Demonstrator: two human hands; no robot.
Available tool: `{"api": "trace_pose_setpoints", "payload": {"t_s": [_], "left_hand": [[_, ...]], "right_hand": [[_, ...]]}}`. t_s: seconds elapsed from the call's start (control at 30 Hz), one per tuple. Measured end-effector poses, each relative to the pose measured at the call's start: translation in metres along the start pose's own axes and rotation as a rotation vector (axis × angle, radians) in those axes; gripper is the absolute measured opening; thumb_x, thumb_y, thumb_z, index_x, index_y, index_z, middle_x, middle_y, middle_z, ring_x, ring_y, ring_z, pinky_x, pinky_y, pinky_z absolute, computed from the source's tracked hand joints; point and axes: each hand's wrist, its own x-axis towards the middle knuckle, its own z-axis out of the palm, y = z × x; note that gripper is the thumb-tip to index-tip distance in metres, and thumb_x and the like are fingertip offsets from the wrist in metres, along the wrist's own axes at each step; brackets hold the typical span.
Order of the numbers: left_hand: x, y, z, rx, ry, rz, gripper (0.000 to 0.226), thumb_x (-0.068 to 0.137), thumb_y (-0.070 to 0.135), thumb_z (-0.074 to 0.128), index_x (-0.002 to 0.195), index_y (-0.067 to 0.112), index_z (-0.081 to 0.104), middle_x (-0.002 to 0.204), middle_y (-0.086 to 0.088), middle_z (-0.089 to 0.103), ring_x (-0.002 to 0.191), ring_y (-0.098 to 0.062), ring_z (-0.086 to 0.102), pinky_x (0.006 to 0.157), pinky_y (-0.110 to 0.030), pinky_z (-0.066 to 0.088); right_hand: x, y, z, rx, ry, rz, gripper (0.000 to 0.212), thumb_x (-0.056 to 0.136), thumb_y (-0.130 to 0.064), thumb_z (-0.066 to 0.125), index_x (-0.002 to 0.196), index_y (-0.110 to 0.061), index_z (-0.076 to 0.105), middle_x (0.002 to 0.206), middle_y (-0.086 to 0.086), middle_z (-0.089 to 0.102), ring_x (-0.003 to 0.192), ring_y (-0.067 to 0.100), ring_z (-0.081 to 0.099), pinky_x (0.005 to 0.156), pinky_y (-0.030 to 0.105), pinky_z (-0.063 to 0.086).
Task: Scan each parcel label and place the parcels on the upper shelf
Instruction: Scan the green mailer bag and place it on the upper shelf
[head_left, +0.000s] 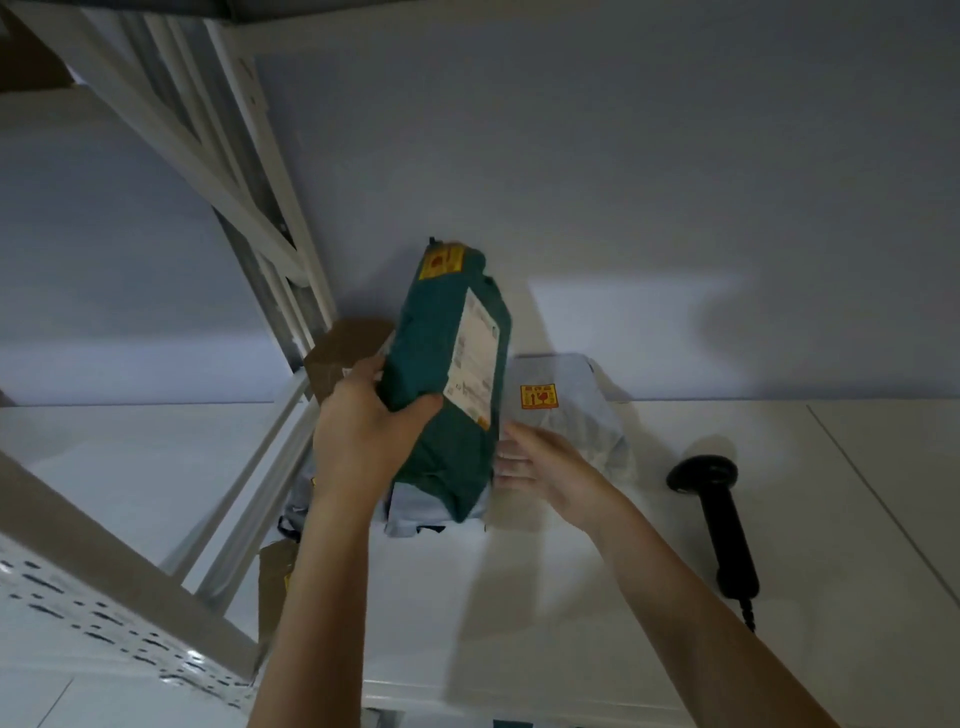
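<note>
Right, we see the left hand (358, 431) gripping a dark green parcel (447, 374) held upright-ish, tilted slightly, above the white worktop (571, 597). Left fingers (410, 408) are clamped on the parcel's lower left side, thumb across its front face. White shipping label (475, 358) runs along the parcel's right face, just above that thumb; a yellow sticker (440, 262) sits at the top end, far from the fingers.

Right hand (540, 462) is at the parcel's lower right edge. Its fingers (511, 460) are spread apart and extended toward the parcel; we cannot tell whether they touch it or just sit beside it. They grip nothing.

Just behind the right fingers, a light grey parcel (571, 410) with a yellow handling sticker (539, 396) lies on the worktop. Under the green parcel's bottom end, between the two hands, another pale blue-grey parcel (415, 512) lies flat. A brown cardboard box (337, 358) stands behind the left fingers, next to the white shelf frame (249, 208).

Black handheld scanner (719, 514) lies on the worktop well to the right of the right hand, cable trailing toward us, untouched.
</note>
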Motion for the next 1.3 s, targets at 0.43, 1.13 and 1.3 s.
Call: {"api": "trace_pose_setpoints", "payload": {"t_s": [0.43,1.13,1.3], "left_hand": [[0.006,-0.012,0.032,-0.361,-0.269,-0.099,0.100,0.070,0.032,0.081,0.149,0.017,0.021,0.153,-0.006,0.032,0.138,-0.024,0.033,0.105,-0.032,0.031],[0.049,0.040,0.038,-0.133,-0.637,0.074,0.044,0.060,0.042,0.086,0.093,0.019,0.068,0.089,0.005,0.072,0.078,-0.009,0.068,0.061,-0.021,0.051],[0.006,0.014,0.070,-0.497,-0.576,-0.346,0.039,0.061,0.037,0.085,0.087,0.017,0.063,0.090,-0.001,0.072,0.075,-0.013,0.070,0.055,-0.023,0.053]], "right_hand": [[-0.045,-0.022,-0.052,-0.194,0.080,-0.206,0.051,0.075,-0.021,0.075,0.123,-0.024,0.058,0.110,0.002,0.072,0.101,0.018,0.068,0.076,0.027,0.056],[-0.094,-0.051,-0.093,-0.355,0.630,-0.311,0.092,0.072,-0.037,0.075,0.147,-0.025,0.022,0.149,0.002,0.035,0.129,0.016,0.042,0.098,0.029,0.039],[-0.080,-0.025,-0.072,-0.015,0.348,-0.272,0.084,0.058,-0.040,0.078,0.132,-0.014,0.049,0.120,0.006,0.067,0.106,0.020,0.066,0.087,0.033,0.055]]}}
